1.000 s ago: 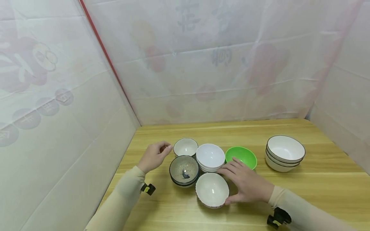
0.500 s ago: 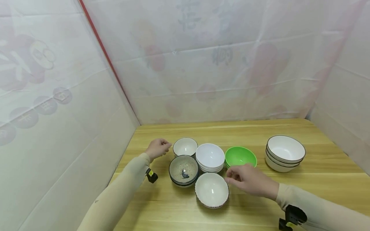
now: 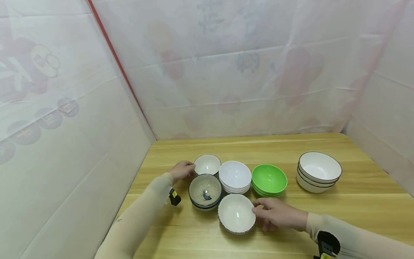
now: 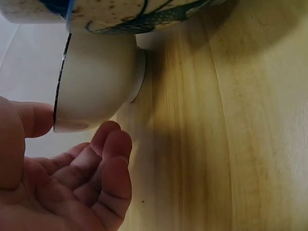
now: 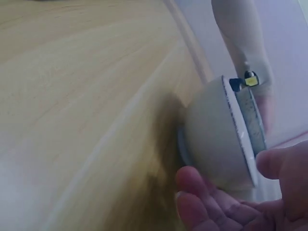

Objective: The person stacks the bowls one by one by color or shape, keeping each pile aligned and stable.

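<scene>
Right hand [image 3: 279, 216] sits at the right-hand rim of the speckled white bowl [image 3: 237, 213], thumb over the lip and fingers curling under its outer wall, so the grip is closing round that bowl but it rests on the table [image 3: 323, 216]; the bowl lies directly to the left of the palm, mouth up, nothing inside. Left hand [image 3: 182, 169] is on the small dark-rimmed bowl [image 3: 207, 164] at the back left; the left wrist view shows the thumb [image 4: 29, 118] on its rim and the fingers loosely cupped just below the wall, a light pinch rather than a full hold; that bowl is empty too. Between the two hands stands the grey bowl with a blue fish mark [image 3: 205, 190], stacked on another; behind it a stack of white bowls [image 3: 235, 177]; the green bowls [image 3: 269, 179] just beyond the right hand; a stack of larger dark-rimmed bowls [image 3: 318, 171] well apart at far right.
</scene>
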### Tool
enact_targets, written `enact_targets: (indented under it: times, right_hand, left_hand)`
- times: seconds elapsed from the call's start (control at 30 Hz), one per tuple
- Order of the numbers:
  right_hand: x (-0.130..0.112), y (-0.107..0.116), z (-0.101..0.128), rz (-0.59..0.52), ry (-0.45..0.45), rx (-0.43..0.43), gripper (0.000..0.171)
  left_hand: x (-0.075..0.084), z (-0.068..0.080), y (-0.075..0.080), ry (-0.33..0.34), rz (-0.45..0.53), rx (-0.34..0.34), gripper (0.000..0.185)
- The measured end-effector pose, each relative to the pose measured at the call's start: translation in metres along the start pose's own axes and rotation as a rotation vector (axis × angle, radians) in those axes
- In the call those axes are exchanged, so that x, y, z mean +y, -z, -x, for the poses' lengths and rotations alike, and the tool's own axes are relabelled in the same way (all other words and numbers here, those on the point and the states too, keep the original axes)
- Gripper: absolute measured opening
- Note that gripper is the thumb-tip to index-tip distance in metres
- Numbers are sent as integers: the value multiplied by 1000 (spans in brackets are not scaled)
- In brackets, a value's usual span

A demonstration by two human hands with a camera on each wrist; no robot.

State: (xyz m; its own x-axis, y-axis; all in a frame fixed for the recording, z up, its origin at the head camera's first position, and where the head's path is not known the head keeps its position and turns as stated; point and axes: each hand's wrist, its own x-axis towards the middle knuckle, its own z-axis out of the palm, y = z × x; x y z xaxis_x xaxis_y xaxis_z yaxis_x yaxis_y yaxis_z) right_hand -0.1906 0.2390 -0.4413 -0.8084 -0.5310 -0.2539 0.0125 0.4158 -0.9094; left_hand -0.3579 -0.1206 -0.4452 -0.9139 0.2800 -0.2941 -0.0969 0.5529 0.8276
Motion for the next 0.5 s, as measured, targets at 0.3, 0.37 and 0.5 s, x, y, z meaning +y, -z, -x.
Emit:
enact_targets:
  times: [0.3, 0.37, 0.5]
  right_hand:
    - [20, -7, -9, -214, -47, -22, 50]
    - [23, -9, -11, -224, -56, -17, 47]
    - [26, -11, -15, -232, -57, 1, 46]
  left_hand:
    - [-3, -4, -7, 0, 19, -37, 36]
    - [-3, -4, -7, 2, 22, -30, 34]
    - [-2, -3, -8, -5, 23, -16, 33]
